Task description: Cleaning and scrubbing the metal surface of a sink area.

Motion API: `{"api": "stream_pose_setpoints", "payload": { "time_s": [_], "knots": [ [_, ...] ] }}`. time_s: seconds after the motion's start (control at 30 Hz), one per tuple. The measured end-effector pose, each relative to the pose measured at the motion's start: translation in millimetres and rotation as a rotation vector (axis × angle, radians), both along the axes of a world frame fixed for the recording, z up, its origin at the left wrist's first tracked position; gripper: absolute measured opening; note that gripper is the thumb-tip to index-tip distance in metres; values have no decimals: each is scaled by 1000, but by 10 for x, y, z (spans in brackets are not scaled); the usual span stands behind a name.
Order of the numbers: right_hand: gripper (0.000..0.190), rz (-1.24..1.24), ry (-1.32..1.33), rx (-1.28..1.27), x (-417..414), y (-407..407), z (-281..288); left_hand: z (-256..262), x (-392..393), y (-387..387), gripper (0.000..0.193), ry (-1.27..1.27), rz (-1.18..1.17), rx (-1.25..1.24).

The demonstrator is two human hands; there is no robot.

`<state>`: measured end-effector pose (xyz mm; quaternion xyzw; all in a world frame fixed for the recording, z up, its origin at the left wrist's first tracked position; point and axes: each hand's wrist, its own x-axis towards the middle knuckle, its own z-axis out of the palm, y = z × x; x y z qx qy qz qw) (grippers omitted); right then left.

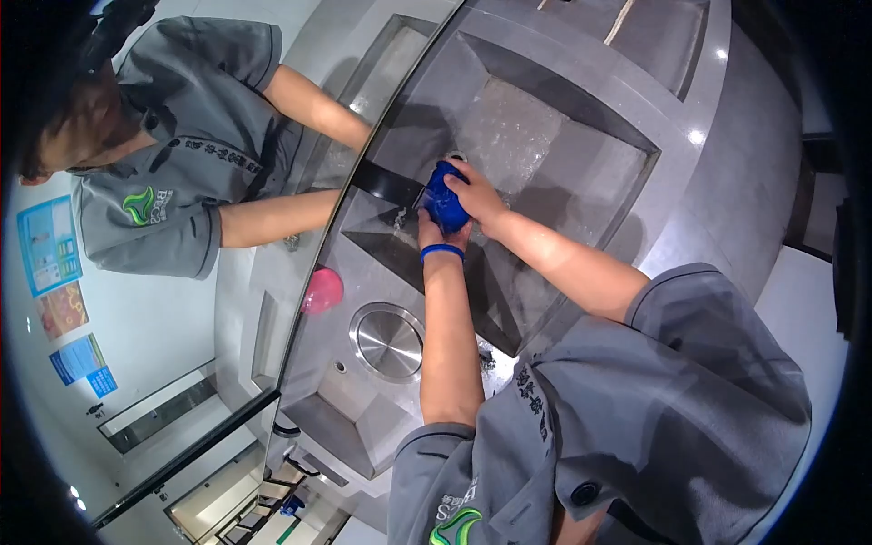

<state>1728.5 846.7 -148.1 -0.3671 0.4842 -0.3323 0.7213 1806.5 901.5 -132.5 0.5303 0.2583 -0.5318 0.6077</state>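
A wet blue cloth (446, 201), bunched into a lump, is squeezed between my two hands over the grey stone sink basin (579, 163). My left hand (432, 233), below a blue wristband (441, 253), grips its lower end. From the right side, my right hand (482, 194) wraps the cloth, with the thumb across its top. The black spout of a tap (385, 184) reaches out from the mirror side and ends right beside the cloth. Water splashes near the tap and wets the basin floor. Part of a round drain (456, 156) shows just past the cloth.
A large mirror (170, 306) borders the counter on the left and reflects me. On the counter are a pink rounded object (323, 291) and a round stainless steel lid (388, 340). A second basin (354, 422) lies nearer the bottom, another (647, 41) at top right.
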Motion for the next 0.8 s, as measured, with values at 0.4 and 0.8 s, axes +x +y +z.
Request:
{"api": "stream_pose_setpoints", "payload": {
  "time_s": [0.4, 0.8],
  "knots": [
    [50, 298, 93, -95, -293, 247, 345, -184, -79, 345, 51, 39, 45, 47],
    [31, 253, 80, -414, -282, 295, 911, 574, -529, 678, 64, -138, -5, -230]
  ]
}}
